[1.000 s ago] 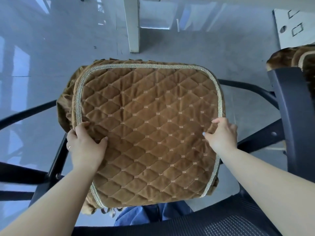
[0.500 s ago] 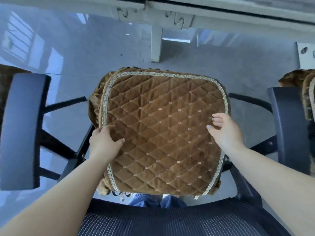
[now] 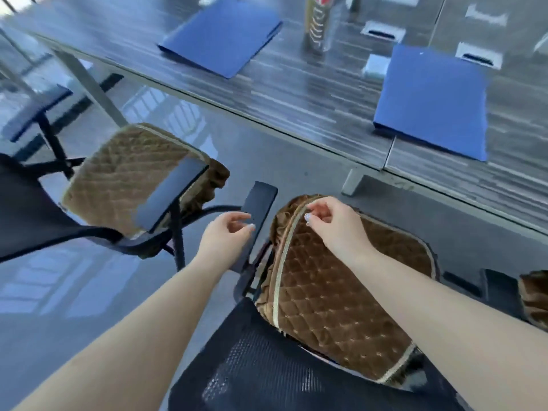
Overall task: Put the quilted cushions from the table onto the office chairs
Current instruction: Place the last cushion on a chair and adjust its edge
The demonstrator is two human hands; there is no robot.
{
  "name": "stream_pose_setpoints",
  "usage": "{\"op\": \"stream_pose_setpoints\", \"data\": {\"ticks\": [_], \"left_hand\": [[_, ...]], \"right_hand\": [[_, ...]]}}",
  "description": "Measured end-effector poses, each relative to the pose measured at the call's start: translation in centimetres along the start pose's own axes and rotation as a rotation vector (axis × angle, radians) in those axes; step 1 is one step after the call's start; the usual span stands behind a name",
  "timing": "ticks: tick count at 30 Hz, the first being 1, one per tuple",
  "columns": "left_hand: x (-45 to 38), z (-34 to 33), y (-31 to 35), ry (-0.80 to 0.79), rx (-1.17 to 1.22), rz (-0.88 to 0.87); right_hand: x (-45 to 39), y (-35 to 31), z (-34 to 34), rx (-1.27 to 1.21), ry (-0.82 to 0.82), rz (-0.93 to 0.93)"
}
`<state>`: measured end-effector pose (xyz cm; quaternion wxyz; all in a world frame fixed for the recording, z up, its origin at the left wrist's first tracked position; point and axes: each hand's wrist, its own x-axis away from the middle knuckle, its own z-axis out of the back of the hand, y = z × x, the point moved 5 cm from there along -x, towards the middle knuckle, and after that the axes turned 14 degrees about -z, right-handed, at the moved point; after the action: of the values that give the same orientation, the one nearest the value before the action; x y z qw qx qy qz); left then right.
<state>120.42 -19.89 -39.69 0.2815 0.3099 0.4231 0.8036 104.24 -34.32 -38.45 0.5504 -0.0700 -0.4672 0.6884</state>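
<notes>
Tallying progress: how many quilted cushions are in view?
3: one on the left chair, one on the near chair, part of one at the right edge. Others may be hidden.

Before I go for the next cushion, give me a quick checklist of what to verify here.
1. Cushion lies on the near chair's seat: ok.
2. Its far corner sits flat: not ok, it looks bunched under the right hand.
3. Left hand is free: ok, fingers loosely curled, holding nothing.
4. Right hand has let go: cannot tell, fingertips are at the trim.
5. Left chair's cushion is on its seat: ok.
6. More cushions on the table: none seen; only blue folders show.
</notes>
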Motion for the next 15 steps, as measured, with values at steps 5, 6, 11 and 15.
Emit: {"op": "stream_pose_setpoints", "data": {"ticks": [5, 6, 11, 15], "left_hand": [[1.1, 11.4, 1.4, 0.137, 0.071, -0.052], [1.4, 14.4, 1.2, 0.172, 0.080, -0.056], [3.2, 28.0, -1.6, 0.266, 0.096, -0.088], [4.6, 38.6, -4.5, 0.311, 0.064, -0.094]], "right_hand": [[3.0, -10.2, -4.6, 0.045, -0.033, 0.137], [3.8, -12.4, -6.1, 0.049, -0.045, 0.167], [8.3, -21.2, -14.8, 0.036, -0.122, 0.217], [11.0, -26.6, -23.1, 0.061, -0.208, 0.199]]}}
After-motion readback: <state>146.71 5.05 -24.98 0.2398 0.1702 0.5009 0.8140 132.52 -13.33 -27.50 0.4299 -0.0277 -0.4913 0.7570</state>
